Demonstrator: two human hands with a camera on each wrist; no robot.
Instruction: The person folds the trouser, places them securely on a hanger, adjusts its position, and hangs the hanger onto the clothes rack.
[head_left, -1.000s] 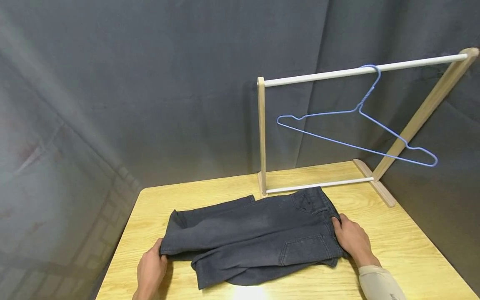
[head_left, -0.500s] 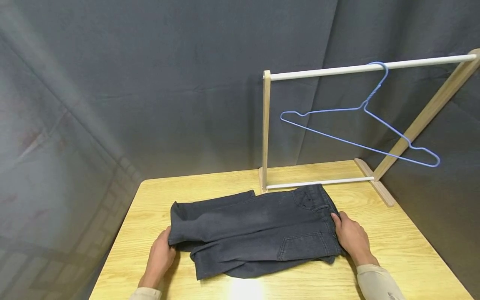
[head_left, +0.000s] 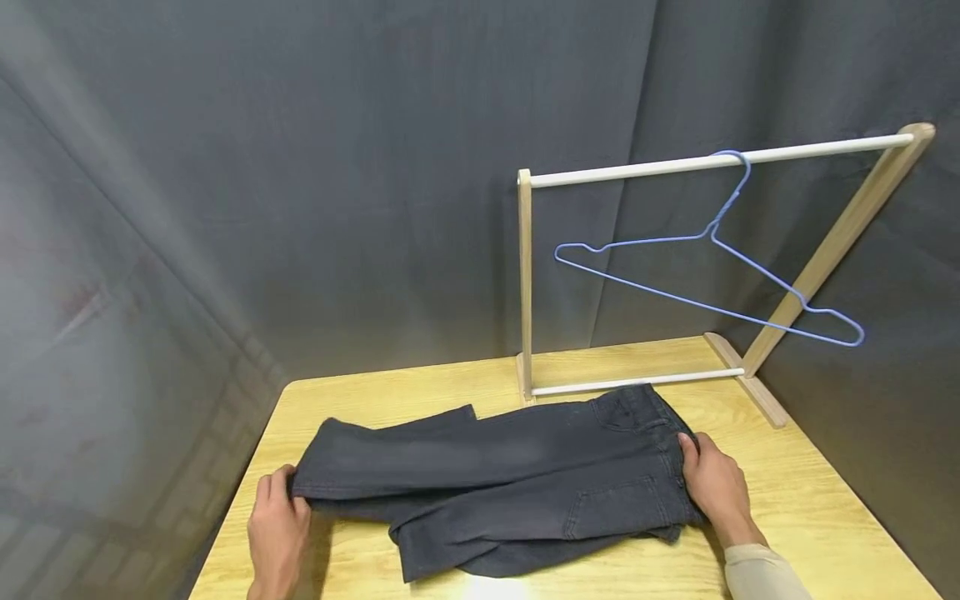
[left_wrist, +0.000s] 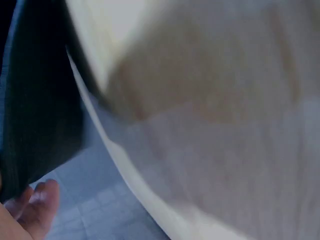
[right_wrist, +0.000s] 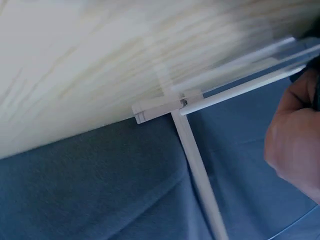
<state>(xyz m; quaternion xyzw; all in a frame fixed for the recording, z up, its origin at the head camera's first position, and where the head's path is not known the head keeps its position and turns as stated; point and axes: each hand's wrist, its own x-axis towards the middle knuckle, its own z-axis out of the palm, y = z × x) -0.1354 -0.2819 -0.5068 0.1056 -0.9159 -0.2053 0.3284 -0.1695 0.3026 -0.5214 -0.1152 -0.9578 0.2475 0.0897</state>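
Note:
Dark jeans [head_left: 525, 475] lie sideways across the table, waistband to the right and leg ends to the left, one leg end set further left than the other. At the left, my left hand [head_left: 279, 527] pinches the corner of the longer leg's hem. My right hand [head_left: 716, 483] grips the waistband, thumb on top; its fingers are hidden beneath the cloth. In the left wrist view, the dark jeans leg [left_wrist: 40, 110] hangs by the fingertips [left_wrist: 47, 197]. The right wrist view shows part of the right hand [right_wrist: 295, 140] at the edge.
A wooden rack [head_left: 525, 283] with a white top bar [head_left: 630, 172] stands at the back right, just behind the jeans. From the bar hangs a blue wire hanger [head_left: 660, 292]. Grey curtains [head_left: 375, 208] surround the wooden table [head_left: 360, 387].
My left hand first shifts inward with the leg hem, then draws it out to the left, so the upper leg now lies straighter and longer. The right hand keeps its hold on the waistband.

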